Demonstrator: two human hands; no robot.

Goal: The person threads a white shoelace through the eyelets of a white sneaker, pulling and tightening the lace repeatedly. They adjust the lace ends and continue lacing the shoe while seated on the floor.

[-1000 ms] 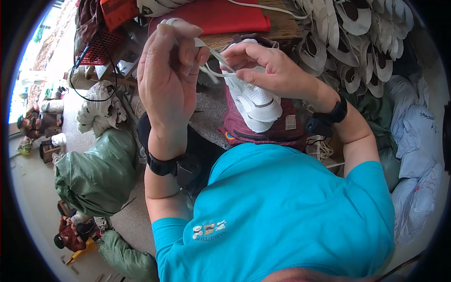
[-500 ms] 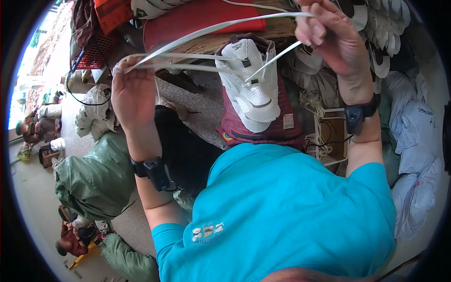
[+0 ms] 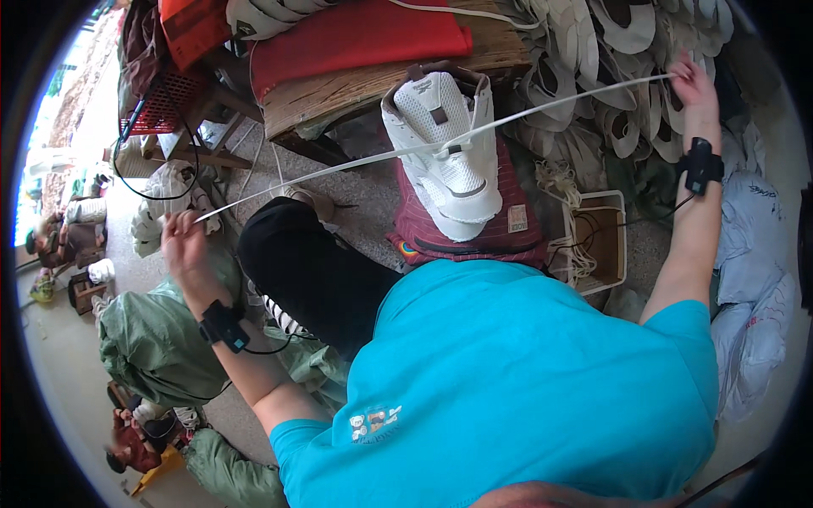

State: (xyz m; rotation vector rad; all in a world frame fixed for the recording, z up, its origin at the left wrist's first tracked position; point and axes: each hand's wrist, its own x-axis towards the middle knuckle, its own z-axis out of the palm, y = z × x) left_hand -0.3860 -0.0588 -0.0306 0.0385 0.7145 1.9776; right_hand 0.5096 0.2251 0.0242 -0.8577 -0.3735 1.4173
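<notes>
A white sneaker (image 3: pixel 461 193) rests on a maroon striped cloth (image 3: pixel 518 182) at my lap, its toe pointing toward me. One pale shoelace (image 3: pixel 356 166) runs through the lower loop on its tongue and is stretched nearly straight out to both sides. At the left, my left hand (image 3: pixel 184 245) pinches one end of the lace between closed fingers. Far off to the upper right, my right hand (image 3: pixel 693 85) pinches the other end. Both arms are spread wide, and neither hand touches the shoe.
A wooden bench (image 3: pixel 339 100) with a red cloth (image 3: pixel 364 52) stands ahead. Many pale shoe uppers (image 3: pixel 622 80) are heaped at the upper right. Spare laces hang over a box (image 3: pixel 611 254) on the right. Green sacks (image 3: pixel 161 339) lie at the left; other people (image 3: pixel 135 444) sit beyond.
My hands have moved far apart, left hand down and outward, right hand outward to the right. The looped, slack lace is now drawn out into one taut line through the shoe's loop.
</notes>
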